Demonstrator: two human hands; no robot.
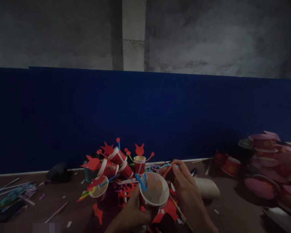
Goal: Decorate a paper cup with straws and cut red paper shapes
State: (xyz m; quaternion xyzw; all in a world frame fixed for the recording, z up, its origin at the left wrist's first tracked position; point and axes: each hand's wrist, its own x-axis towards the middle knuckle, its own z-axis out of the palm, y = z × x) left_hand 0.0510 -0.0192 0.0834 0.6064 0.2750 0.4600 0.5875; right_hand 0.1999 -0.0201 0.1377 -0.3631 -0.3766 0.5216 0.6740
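Note:
My left hand (135, 209) is wrapped round a paper cup (157, 201), whose mouth tilts toward me. A bent blue straw (142, 183) sticks up at the cup's left rim, and a blurred orange patch shows inside. My right hand (186, 187) pinches an orange straw (168, 171) just beyond the cup's right rim. Under and around the cup lie red paper cut-outs (168, 208). Behind it stands a red cup figure (140, 164) with a red paper head and straw arms. Similar red cups (108, 168) are heaped to its left.
A stack of nested paper cups (208, 188) lies beside my right hand. Blurred pink and red cups (264, 161) are piled at the far right. Loose straws (16, 194) lie on the left of the brown table (82, 212). A blue panel (145, 113) rises behind.

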